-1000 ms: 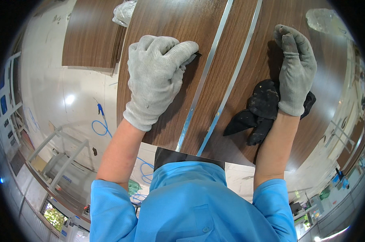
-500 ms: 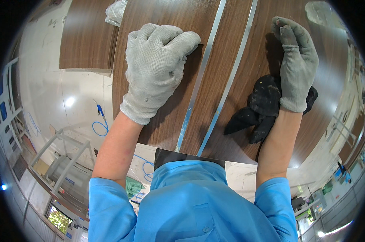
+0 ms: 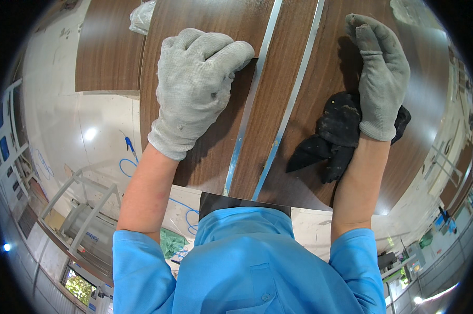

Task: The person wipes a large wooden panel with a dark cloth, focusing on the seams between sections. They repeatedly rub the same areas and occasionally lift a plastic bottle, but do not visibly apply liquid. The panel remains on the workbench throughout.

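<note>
A dark brown wood-grain board (image 3: 223, 133) lies in front of me, crossed lengthwise by two pale, narrow strips, the left strip (image 3: 248, 102) and the right strip (image 3: 296, 86). My left hand (image 3: 194, 86), in a grey knit glove, is closed over the board left of the strips. Its thumb and forefinger press together; a small dark edge shows at their tips, too little to name. Right of the strips, my right hand (image 3: 383, 73), gloved alike, has curled fingers with the thumb against them. Whatever they hold is hidden. A crumpled black cloth (image 3: 344, 120) lies under that wrist.
Another brown panel (image 3: 108, 49) sits at the far left, with a clear plastic bundle (image 3: 141, 18) at its edge. On the pale floor are a blue air gun (image 3: 130, 144) with a coiled hose and a grey metal frame (image 3: 92, 209). Green material (image 3: 172, 242) lies near my left elbow.
The board and both hands appear slightly further left in the view. Both hands keep the same closed shape, and the black cloth stays under the right wrist.
</note>
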`<act>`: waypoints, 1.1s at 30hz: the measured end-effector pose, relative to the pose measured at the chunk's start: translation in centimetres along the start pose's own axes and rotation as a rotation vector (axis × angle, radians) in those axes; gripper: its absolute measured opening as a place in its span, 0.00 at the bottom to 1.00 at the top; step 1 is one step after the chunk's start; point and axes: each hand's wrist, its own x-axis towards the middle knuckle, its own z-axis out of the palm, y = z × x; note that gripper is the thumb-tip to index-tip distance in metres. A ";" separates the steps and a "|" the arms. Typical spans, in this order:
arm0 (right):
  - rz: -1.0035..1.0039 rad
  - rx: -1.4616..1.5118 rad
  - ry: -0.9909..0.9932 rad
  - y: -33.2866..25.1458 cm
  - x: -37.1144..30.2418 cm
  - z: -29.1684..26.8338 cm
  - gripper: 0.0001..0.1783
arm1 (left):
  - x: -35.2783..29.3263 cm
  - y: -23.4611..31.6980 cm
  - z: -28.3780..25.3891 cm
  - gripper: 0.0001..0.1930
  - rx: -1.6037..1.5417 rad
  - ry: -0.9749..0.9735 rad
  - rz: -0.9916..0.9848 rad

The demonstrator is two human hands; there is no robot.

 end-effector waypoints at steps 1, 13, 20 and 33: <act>0.004 0.006 -0.001 0.0 0.0 0.0 0.12 | 0.0 0.1 -0.2 0.18 0.014 -0.017 -0.004; -0.017 0.059 -0.026 0.5 0.0 -0.3 0.12 | 0.0 -0.3 0.2 0.17 0.017 0.029 0.028; -0.022 0.081 -0.033 0.7 0.1 -0.4 0.12 | 0.0 -0.5 0.1 0.18 0.007 0.011 0.054; -0.011 0.071 -0.022 0.5 0.1 -0.3 0.12 | 0.0 0.1 -0.5 0.17 0.039 -0.033 0.027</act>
